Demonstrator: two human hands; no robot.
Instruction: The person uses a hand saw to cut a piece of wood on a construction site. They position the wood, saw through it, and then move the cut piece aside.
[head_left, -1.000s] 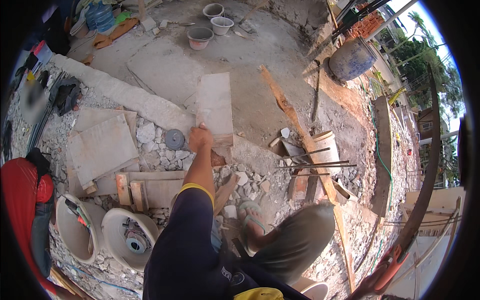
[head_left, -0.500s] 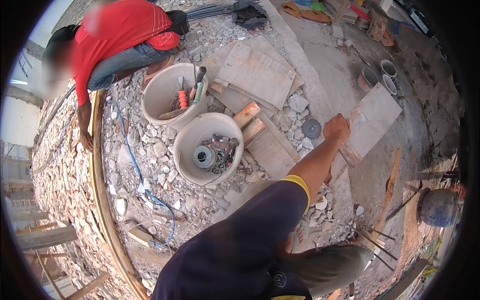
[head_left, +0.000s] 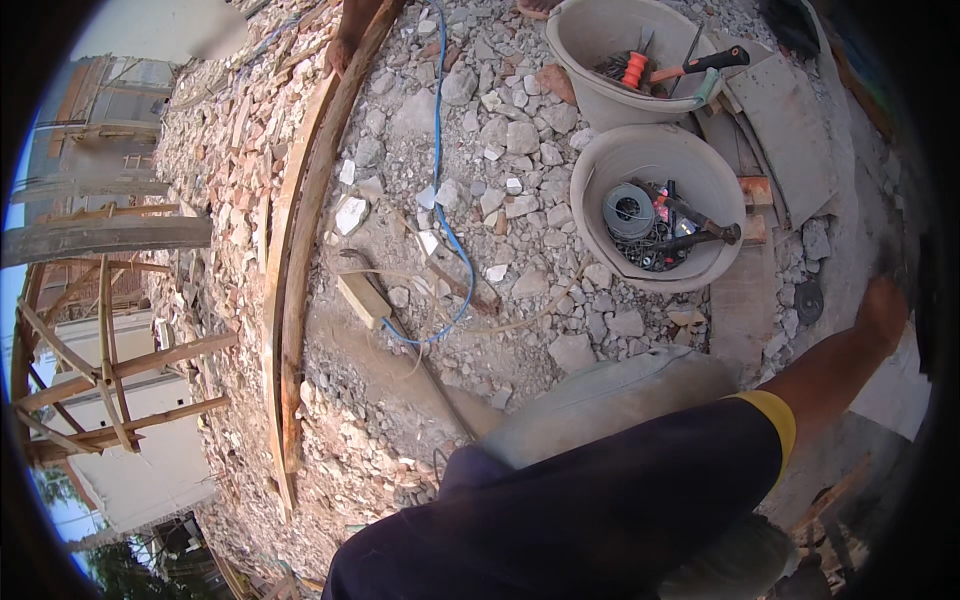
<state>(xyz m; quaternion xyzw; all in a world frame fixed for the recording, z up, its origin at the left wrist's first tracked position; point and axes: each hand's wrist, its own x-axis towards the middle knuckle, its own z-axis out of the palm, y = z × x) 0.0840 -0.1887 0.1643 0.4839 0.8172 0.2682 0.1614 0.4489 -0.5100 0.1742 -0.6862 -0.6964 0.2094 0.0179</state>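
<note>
My left arm, in a dark sleeve with a yellow cuff, stretches across to the far right. My left hand (head_left: 884, 308) is blurred at the dark rim, its fingers hidden, so I cannot tell whether it holds anything. Just below it lies a pale flat board (head_left: 893, 393). Nearest on its left is a dark round disc (head_left: 808, 301) on the rubble. Farther left stands a pale bucket (head_left: 598, 165) with a wire coil (head_left: 629, 211), a hammer (head_left: 705, 238) and loose metal pieces inside. My right hand is out of view.
Behind stands another bucket (head_left: 625, 108) with orange- and green-handled tools. A co-worker's hand (head_left: 341, 55) rests by long timbers (head_left: 305, 250). A blue cable (head_left: 438, 130) runs over broken rubble to a pale block (head_left: 363, 300). Boards (head_left: 785, 130) lie at the upper right.
The view has swung left, so buckets, cable and timbers appear farther right. My left hand has gone from a visible fist at the board's edge to a blur at the rim.
</note>
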